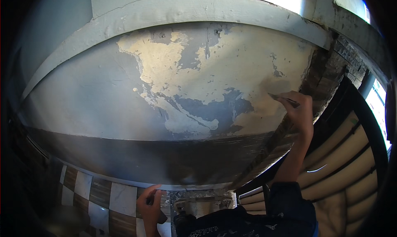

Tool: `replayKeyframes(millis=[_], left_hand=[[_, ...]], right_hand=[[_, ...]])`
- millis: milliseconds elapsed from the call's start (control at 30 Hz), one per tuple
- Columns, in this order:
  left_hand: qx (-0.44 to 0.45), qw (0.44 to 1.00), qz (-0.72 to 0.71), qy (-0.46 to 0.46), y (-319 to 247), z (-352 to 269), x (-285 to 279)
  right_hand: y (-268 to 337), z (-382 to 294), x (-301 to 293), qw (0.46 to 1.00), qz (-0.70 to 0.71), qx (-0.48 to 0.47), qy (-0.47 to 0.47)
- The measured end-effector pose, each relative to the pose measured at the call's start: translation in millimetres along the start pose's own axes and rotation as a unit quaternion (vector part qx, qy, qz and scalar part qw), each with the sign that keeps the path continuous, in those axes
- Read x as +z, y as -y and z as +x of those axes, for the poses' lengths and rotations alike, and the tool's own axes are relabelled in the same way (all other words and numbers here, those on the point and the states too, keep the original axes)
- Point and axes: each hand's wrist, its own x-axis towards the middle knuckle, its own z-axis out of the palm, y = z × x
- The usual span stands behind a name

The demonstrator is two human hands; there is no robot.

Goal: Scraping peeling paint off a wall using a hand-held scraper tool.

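Note:
My right hand (298, 108) is raised at the right side of the wall, its fingers closed on a small scraper (274, 96). The scraper's thin pointed tip is at or very near the wall's surface; the grip hides much of the tool. Before me the wall (192, 78) has patchy paint, with cream areas beside peeled grey ones. Low at the left, my left hand (150, 204) curls its fingers around a dark object (162, 217), mostly hidden by the hand and too unclear to name.
A dark painted band (139, 156) runs along the wall's base. Above juts a pale ledge (186, 9). A dark metal frame with tan panels (338, 147) stands at the right. Below are checkered floor tiles (122, 196) and a ribbed step-like surface (203, 208) by my body.

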Motion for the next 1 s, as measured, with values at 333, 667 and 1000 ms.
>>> replayKeyframes(millis=[333,667,1000], left_hand=[[-0.051,0.998,-0.011,0.018,-8,-1,2],[-0.076,0.995,0.002,0.069,-4,9,3],[-0.070,0.993,-0.014,0.095,-7,22,12]], right_hand=[[5,-3,31,0.999,-0.019,0.029,0.015],[-11,5,33,0.996,-0.071,0.025,0.042],[-8,10,31,0.990,-0.073,0.067,0.095]])
